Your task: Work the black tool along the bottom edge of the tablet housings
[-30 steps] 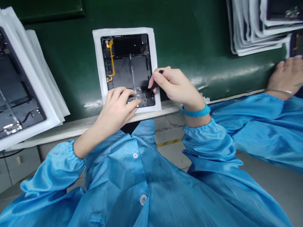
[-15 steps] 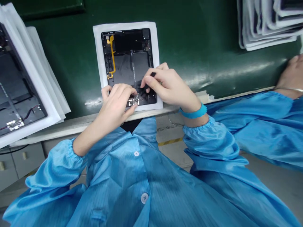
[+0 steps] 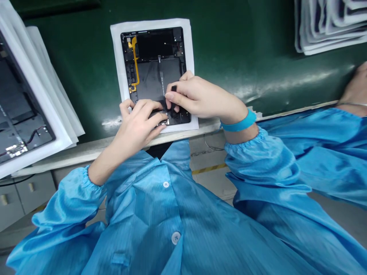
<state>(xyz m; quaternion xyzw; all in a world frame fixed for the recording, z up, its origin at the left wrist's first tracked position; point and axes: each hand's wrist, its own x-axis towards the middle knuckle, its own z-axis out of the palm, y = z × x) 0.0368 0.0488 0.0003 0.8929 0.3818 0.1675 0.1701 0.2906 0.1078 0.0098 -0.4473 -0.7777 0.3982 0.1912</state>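
Note:
An opened tablet (image 3: 149,78) lies on a white foam sheet (image 3: 116,57), its inner parts facing up. An orange flex cable (image 3: 137,72) runs along its left side. My left hand (image 3: 140,118) rests over the lower left corner with fingers spread, the fingertips by a small circuit board (image 3: 164,122) at the bottom edge. My right hand (image 3: 197,95) is closed around a slim black tool (image 3: 174,88), whose top end pokes out above the fingers. The tool's lower end is over the tablet's lower middle; its exact kind is unclear. A blue band (image 3: 239,121) circles the right wrist.
On the left, another opened tablet (image 3: 23,103) lies on stacked white foam sheets (image 3: 61,103). A pile of foam sheets (image 3: 315,44) stands at the back right of the green tabletop (image 3: 243,49). Another person's hand (image 3: 355,89) and blue sleeve (image 3: 323,130) are at the right.
My right hand has shifted left with the black tool, which now stands more upright. My left fingers have moved slightly over the circuit board, covering more of it. The whole view has shifted a little.

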